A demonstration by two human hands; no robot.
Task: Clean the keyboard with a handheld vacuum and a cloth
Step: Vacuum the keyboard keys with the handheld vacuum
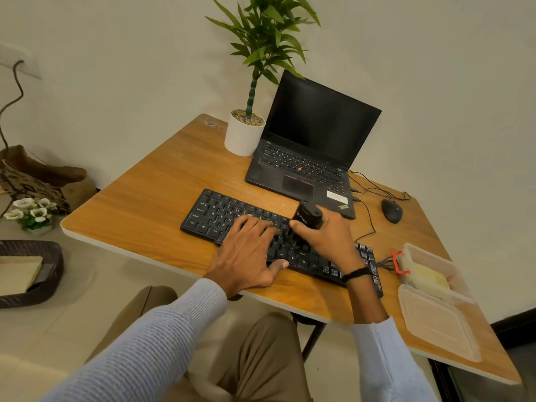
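Note:
A black keyboard (pixel 220 216) lies slanted across the wooden table (pixel 150 187). My left hand (pixel 246 253) rests flat on its middle keys, fingers spread, holding nothing. My right hand (pixel 327 236) grips a small black handheld vacuum (pixel 308 216) that stands upright, its lower end down on the keys right of centre. A yellow cloth (pixel 429 278) lies inside a clear plastic box (pixel 435 262) at the table's right side.
An open black laptop (pixel 313 158) and a white potted plant (pixel 243 134) stand at the back. A black mouse (pixel 391 210) with its cable lies to the right. The box's lid (pixel 438 323) rests near the front right edge. A dark basket (pixel 32 274) is on the floor at left.

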